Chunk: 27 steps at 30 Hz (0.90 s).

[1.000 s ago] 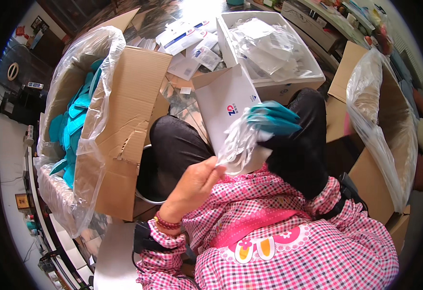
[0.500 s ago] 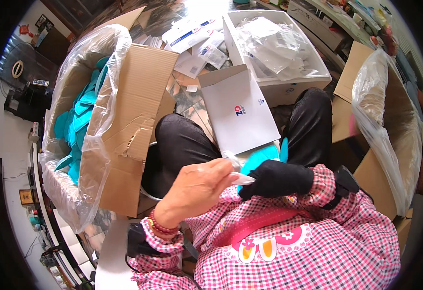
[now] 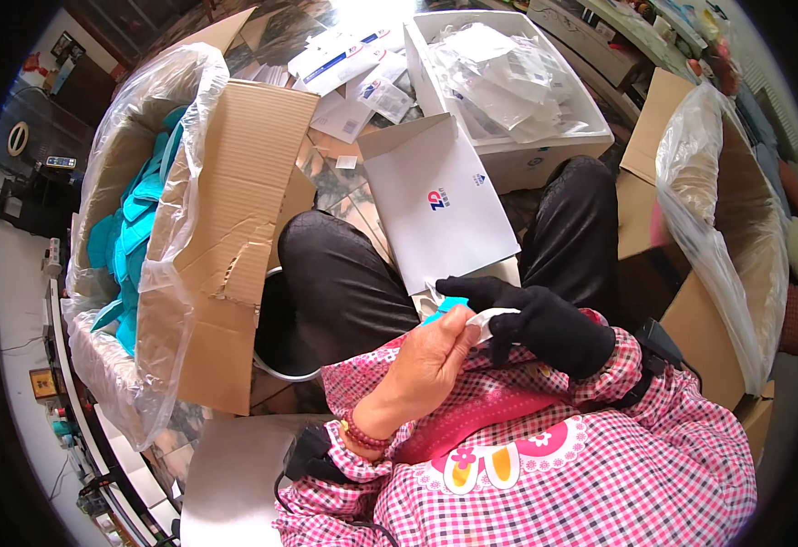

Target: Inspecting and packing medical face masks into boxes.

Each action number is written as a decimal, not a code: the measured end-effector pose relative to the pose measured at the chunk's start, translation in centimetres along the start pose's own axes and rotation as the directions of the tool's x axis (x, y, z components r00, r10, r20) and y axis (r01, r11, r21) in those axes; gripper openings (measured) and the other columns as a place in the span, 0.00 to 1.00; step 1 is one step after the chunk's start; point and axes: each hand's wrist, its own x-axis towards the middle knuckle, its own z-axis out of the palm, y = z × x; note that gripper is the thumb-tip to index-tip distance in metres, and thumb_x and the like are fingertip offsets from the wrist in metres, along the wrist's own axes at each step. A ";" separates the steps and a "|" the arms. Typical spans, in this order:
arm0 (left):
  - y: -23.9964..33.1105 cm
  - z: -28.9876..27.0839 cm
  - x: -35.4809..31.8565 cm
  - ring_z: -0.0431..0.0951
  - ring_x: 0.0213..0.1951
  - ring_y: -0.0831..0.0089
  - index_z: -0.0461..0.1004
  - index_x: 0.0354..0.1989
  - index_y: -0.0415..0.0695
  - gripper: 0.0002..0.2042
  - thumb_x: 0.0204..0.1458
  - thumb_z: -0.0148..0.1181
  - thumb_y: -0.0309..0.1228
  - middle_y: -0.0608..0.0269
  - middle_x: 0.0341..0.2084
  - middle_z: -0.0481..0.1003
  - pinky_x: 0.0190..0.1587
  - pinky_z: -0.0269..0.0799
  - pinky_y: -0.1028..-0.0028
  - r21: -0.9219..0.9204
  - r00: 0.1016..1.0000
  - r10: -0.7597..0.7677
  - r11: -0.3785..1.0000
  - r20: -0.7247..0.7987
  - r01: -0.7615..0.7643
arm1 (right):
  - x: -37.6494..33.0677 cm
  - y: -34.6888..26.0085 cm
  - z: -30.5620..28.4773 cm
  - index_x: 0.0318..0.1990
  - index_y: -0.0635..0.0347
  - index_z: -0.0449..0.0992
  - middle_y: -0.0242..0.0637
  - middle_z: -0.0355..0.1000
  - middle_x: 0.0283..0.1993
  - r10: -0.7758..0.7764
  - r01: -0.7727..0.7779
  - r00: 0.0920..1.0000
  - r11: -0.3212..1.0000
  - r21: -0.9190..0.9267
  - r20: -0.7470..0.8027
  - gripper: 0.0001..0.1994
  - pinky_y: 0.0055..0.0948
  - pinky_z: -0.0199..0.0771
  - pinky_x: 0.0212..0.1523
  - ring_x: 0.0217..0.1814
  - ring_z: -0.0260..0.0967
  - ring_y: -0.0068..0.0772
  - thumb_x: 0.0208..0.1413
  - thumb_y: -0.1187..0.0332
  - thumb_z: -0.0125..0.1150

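My left hand (image 3: 422, 369), bare with a beaded bracelet at the wrist, is closed in a pinch on a small, thin white strip (image 3: 490, 319). My right hand (image 3: 549, 333) wears a black glove. One of its fingers stretches out to the left, while the others bend around the strip's right end, where the contact is partly hidden. Just beyond my left fingertips shows a bit of a flat turquoise piece (image 3: 445, 308); the hands cover most of it. A white box with a raised flap (image 3: 440, 205) lies between my knees, right past the hands.
At left, a plastic-lined carton (image 3: 221, 246) holds several turquoise pieces (image 3: 134, 219). A white foam box (image 3: 545, 150) full of clear bags stands ahead. Flat white packets (image 3: 340, 64) lie on the floor. Another lined carton (image 3: 727, 264) stands at right, and a bucket (image 3: 280, 365) by my left knee.
My left hand has moved right and turned over. My right hand has shifted right, its fingers now more spread. The turquoise piece is now mostly covered. The whole view has shifted slightly.
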 end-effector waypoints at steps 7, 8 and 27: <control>1.3 0.5 -2.2 0.78 0.31 0.70 0.75 0.41 0.35 0.08 0.62 0.48 0.24 0.59 0.28 0.77 0.37 0.73 0.70 -0.318 0.987 -0.110 0.937 0.120 0.143 | -1.3 -2.9 1.4 0.50 0.65 0.76 0.33 0.78 0.44 -0.342 0.487 0.852 0.795 -0.361 0.397 0.12 0.23 0.76 0.42 0.41 0.74 0.21 0.60 0.76 0.60; 1.5 1.1 -2.2 0.79 0.33 0.68 0.75 0.44 0.35 0.09 0.60 0.48 0.23 0.58 0.31 0.78 0.40 0.74 0.70 -0.295 0.991 0.039 0.955 0.127 0.000 | -2.1 -3.0 1.8 0.47 0.63 0.77 0.34 0.78 0.41 -0.230 0.358 0.910 0.856 -0.373 0.344 0.09 0.25 0.76 0.43 0.41 0.75 0.25 0.59 0.75 0.61; 7.7 0.0 -8.6 0.72 0.20 0.68 0.69 0.25 0.45 0.12 0.60 0.59 0.34 0.63 0.19 0.64 0.21 0.66 0.69 0.194 0.913 0.197 0.941 0.357 -0.279 | -8.7 -6.5 1.1 0.22 0.60 0.69 0.32 0.57 0.19 -0.033 0.277 0.731 0.927 -0.252 0.682 0.18 0.33 0.58 0.25 0.21 0.57 0.31 0.54 0.62 0.73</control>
